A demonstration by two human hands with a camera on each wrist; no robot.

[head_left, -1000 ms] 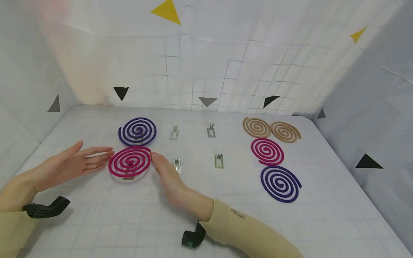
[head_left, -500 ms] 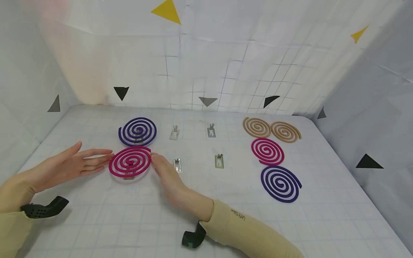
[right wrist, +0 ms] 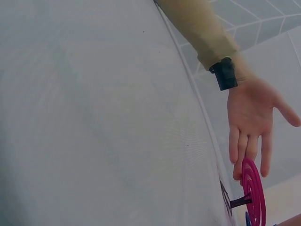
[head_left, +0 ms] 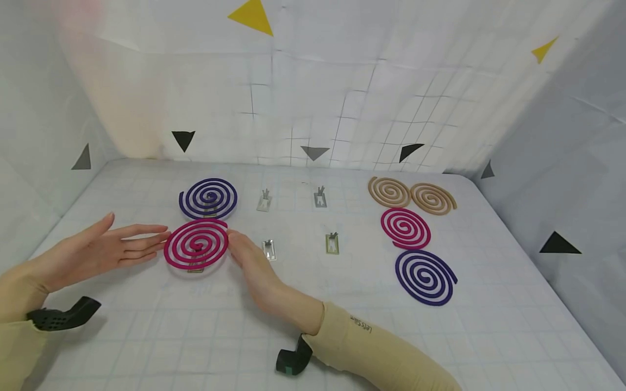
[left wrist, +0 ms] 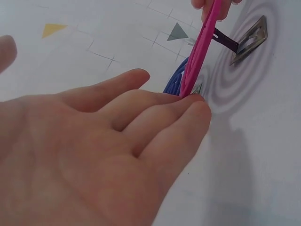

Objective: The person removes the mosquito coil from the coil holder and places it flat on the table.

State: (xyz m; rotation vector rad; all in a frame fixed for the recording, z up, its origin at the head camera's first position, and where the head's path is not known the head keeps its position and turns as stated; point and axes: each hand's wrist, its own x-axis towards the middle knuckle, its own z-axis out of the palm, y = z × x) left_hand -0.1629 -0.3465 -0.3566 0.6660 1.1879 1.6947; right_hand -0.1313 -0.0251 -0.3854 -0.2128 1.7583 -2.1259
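Observation:
A pink mosquito coil (head_left: 198,246) sits raised on a small metal stand (head_left: 195,269) at the table's left. My left hand (head_left: 105,252) reaches in from the left, palm showing, with straight fingertips at the coil's near-left rim; the left wrist view shows them touching its edge. On the opposite side, my right hand (head_left: 254,266) rests its fingertips against the coil's right edge, fingers fairly straight and partly hidden. Directly behind stands a dark blue mosquito coil (head_left: 210,197), also on a stand. In the left wrist view the pink coil (left wrist: 201,52) appears edge-on above its stand (left wrist: 254,42).
Several metal stands, such as a brass-coloured one (head_left: 332,252) and a grey one (head_left: 320,205), lie mid-table. To the right lie two tan coils, another pink coil (head_left: 404,228) and another blue coil (head_left: 426,279). White sheeting walls (head_left: 171,98) surround the table.
My left hand has shifted slightly left, its fingertips still by the pink coil. The right hand and the coils have hardly moved.

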